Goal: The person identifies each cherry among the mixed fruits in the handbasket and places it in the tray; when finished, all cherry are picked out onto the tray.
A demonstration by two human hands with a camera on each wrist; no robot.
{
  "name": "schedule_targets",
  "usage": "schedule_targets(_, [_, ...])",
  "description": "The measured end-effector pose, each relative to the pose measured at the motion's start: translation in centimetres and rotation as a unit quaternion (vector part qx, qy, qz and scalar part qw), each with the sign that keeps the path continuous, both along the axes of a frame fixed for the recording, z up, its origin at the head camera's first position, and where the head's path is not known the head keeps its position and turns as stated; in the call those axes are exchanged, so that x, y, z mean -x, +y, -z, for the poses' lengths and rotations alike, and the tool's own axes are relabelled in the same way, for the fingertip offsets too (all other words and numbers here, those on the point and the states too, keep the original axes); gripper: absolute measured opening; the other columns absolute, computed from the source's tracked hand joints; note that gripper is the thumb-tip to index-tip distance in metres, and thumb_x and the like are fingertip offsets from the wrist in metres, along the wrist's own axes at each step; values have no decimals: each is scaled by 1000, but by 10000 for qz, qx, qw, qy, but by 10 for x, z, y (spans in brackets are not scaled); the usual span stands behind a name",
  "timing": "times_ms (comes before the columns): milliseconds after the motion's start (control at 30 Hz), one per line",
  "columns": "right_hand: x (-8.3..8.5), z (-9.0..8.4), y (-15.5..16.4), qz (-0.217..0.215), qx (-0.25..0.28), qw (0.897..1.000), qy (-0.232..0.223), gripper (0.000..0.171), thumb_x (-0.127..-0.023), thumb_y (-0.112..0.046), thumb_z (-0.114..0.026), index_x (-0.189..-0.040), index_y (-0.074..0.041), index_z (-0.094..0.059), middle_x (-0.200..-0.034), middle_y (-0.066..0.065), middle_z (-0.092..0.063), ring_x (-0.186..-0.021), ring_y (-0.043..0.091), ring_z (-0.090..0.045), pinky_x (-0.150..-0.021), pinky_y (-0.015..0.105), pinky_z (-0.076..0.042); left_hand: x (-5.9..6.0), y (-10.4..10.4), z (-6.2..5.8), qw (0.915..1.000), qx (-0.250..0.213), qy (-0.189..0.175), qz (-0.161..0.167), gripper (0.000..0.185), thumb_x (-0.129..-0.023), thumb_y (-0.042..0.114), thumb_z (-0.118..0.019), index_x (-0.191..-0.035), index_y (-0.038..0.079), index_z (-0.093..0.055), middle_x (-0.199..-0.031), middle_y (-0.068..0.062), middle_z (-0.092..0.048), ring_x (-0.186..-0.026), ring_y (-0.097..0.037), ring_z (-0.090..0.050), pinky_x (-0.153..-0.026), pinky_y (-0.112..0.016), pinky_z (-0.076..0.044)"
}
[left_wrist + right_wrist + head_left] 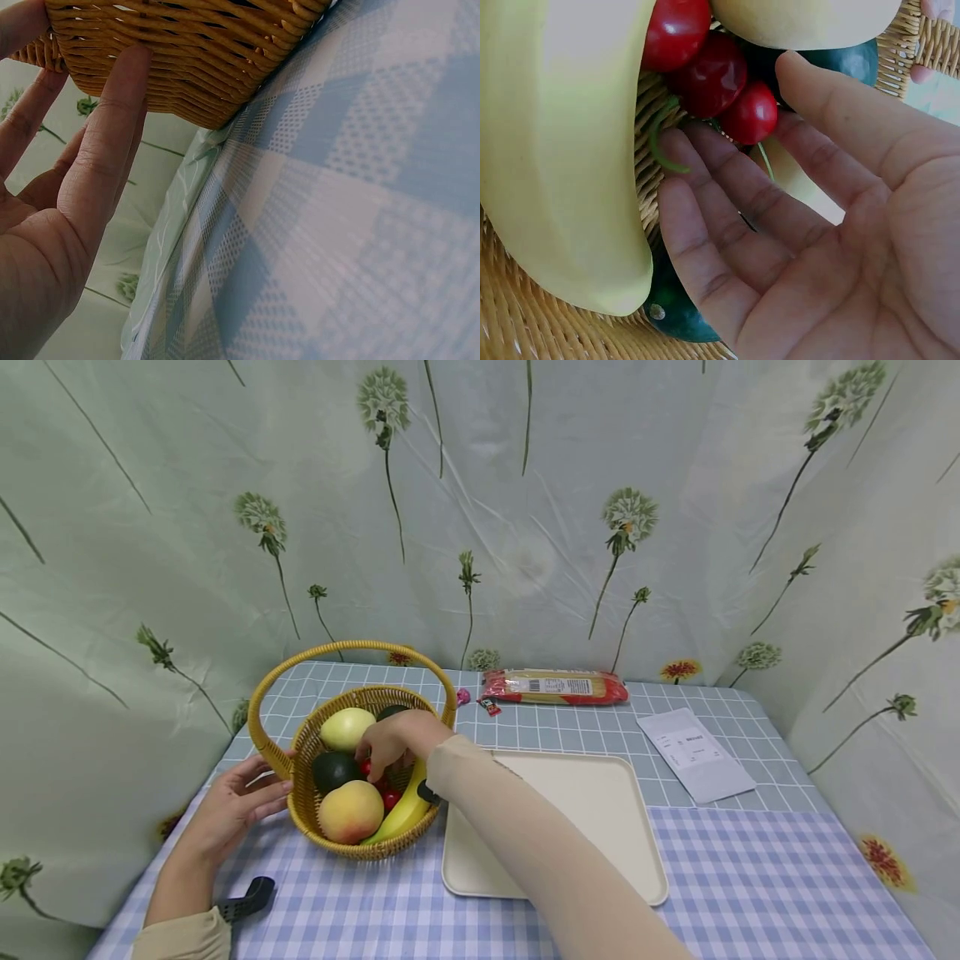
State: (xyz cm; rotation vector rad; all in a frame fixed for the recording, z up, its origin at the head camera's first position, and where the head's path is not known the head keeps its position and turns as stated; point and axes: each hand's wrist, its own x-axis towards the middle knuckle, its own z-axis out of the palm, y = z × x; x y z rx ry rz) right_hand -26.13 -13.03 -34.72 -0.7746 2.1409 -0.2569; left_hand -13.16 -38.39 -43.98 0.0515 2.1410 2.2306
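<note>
A wicker basket (302, 802) with a tall arched handle holds several fruits. At its left side, my left hand (238, 797) touches the wicker by the handle's base, its fingers (105, 142) fairly straight in the left wrist view. My right hand (397, 739) reaches down inside the basket. Its loosely bent fingers (727, 202) lie right beside red cherries (712, 75) with green stems, not closed round them. A banana (405, 814), a peach (351, 812), a dark green fruit (335, 772) and a pale yellow-green fruit (347, 728) surround the hand. Another dark green fruit (392, 712) is partly hidden behind it.
Right of the basket lies a cream tray (600, 827), partly under my right forearm. Behind it are a red-ended pack of noodles (555, 687), a small red packet (490, 707) and a pink item (462, 697). A white labelled packet (697, 756) lies further right.
</note>
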Motion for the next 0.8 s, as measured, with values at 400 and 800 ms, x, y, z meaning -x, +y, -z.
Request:
schedule_targets(400, [1,5,-1,-91,21,9999,85,46,-102,-29,-75,-146,-22,-60,-132,-7,-61,-108,13,-70,-96,26,-60,-1,1,1,9999,18,-123,-73,48,-103,-2,-66,-145,21,-66,-126,15,-67,-112,-1,-69,-86,-28,-66])
schedule_targets(800, [1,8,-2,-141,-171,9995,225,47,-101,-30,-75,-147,-24,-62,-116,-9,-63,-99,10,-68,-89,23,-60,2,0,1,9999,-27,-125,-88,48,-103,-4,-64,-141,25,-69,-126,14,-67,-112,-2,-68,-84,-27,-66])
